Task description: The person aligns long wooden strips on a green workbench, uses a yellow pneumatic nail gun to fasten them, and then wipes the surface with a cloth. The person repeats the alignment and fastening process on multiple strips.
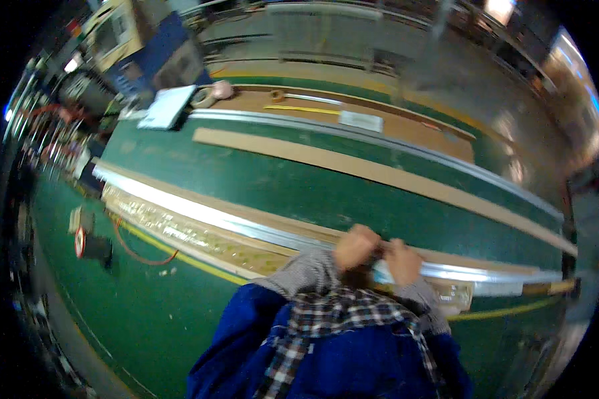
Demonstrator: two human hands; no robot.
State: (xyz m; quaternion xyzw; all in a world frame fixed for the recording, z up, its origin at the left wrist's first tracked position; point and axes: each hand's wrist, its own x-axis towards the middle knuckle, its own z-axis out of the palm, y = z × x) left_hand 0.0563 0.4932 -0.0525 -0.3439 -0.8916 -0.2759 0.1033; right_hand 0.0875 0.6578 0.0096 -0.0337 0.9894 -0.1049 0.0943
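Observation:
My left hand point(357, 247) and my right hand point(403, 261) are close together over a long silver metal strip point(199, 207), fingers curled. What they pinch between them is too small and blurred to make out. The shiny strip runs across the green table point(259, 163) and passes beneath both hands. Along its near side lies a long pack in clear plastic wrap point(180, 229), with yellowish contents. A light brown strip lies against the metal strip's far side. Just below my right hand a pale blue-white patch shows, partly covered.
Farther back lie a long tan board point(326, 158) and a grey metal rail point(379, 137). White sheets point(168, 108), tape rolls point(203, 98) and a yellow stick point(302, 109) rest near the far edge. At left are a dark spool point(96, 247) and a red wire point(140, 258).

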